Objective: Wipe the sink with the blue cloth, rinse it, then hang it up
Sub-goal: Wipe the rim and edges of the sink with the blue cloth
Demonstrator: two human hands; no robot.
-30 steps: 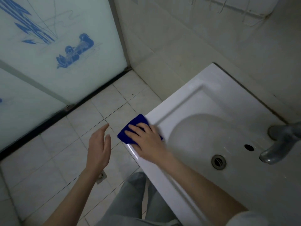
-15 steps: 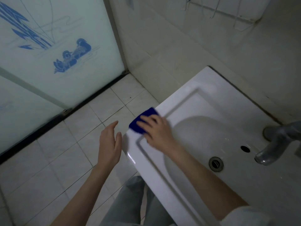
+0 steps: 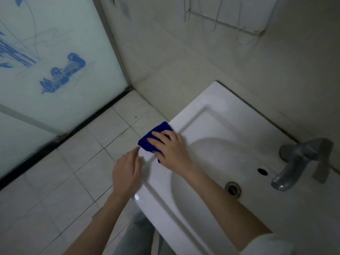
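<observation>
Single head view, close above, facing down over sink (image 3: 207, 100) corner and floor (image 3: 64, 181).

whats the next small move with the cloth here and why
Probably slide the right hand, flat on the blue cloth, along the sink rim toward the wall: the cloth sits at the front-left corner, and the far rim and basin look unwiped.

Pretty dim overall, soft light with a cool cast. The frosted door (image 3: 55, 52) glows brightest. Small glare spots on the sink (image 3: 211, 126) rim, faint arm shadow in the bowl. Wide-angle bending at the edges, everything a bit soft, the tap (image 3: 298, 162) too.
</observation>
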